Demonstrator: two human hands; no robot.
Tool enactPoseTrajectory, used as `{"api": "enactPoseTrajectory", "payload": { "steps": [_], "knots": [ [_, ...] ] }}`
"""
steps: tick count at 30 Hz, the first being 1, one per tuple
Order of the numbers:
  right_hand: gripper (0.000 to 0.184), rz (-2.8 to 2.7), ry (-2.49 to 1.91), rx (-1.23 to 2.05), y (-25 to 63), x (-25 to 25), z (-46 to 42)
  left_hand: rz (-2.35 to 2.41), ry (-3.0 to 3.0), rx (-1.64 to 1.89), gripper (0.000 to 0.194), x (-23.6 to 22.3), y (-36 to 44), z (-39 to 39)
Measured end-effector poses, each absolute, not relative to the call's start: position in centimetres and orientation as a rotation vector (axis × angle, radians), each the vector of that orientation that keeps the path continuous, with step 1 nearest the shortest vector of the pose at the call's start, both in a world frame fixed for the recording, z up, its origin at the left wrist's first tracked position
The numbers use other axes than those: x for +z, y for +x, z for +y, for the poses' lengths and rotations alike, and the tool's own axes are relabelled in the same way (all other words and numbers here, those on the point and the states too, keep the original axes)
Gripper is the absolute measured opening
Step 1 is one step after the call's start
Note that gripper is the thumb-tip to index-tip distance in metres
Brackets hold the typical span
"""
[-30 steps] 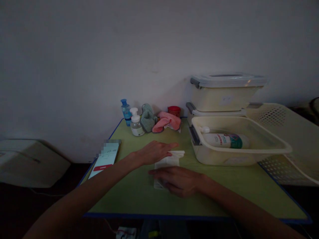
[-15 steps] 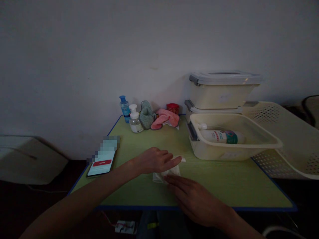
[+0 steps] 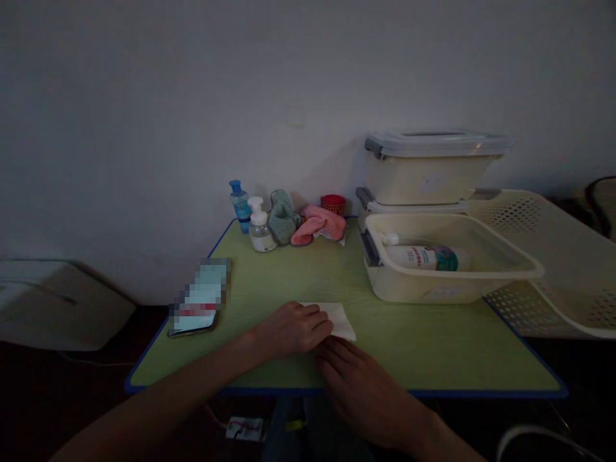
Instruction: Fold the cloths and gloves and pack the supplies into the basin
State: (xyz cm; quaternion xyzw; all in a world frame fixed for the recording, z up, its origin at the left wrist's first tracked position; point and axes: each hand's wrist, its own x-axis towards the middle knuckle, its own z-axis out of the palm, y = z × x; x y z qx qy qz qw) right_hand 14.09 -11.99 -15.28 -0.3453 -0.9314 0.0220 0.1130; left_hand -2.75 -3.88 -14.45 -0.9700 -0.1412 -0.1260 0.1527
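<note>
On table [image 3: 447, 353] before wall [image 3: 289, 77], curling fingers of left hand [image 3: 294, 328] over white cloth [image 3: 341, 319] near the middle, bending those of right hand [image 3: 363, 386] just beside; whether gripping, impossible to tell.

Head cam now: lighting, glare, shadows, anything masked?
Head view: dim overall, darkest below the table; head view: faint glint on the upper lid, soft shadow on the wall left of it; head view: phone mostly pixelated; head view: white sheet by the left hand and right hand reads pale against the green.
</note>
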Motion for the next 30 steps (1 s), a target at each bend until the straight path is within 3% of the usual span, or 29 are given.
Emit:
{"api": "enactPoseTrajectory", "payload": {
  "steps": [5, 11, 20, 30],
  "knots": [
    [0.016, -2.609, -0.892, -0.061, 14.2, -16.1, -12.6, -0.414, -2.787, -0.353, 0.018, -15.0, -2.9, -4.1],
    [0.031, -2.355, -0.885, -0.207, 15.3, -15.7, -12.8, -0.362, -2.723, -0.426, 0.017, -14.9, -2.8, -4.5],
    [0.027, -2.277, -1.081, -0.337, 16.5, -16.1, -11.3, -0.389, -2.700, -0.376, 0.011, -14.4, -3.6, -5.3],
    [0.029, -2.283, -1.028, -0.389, 17.2, -15.7, -10.8, -0.485, -2.673, -0.413, 0.017, -14.0, -6.3, -6.0]
  ]
}}
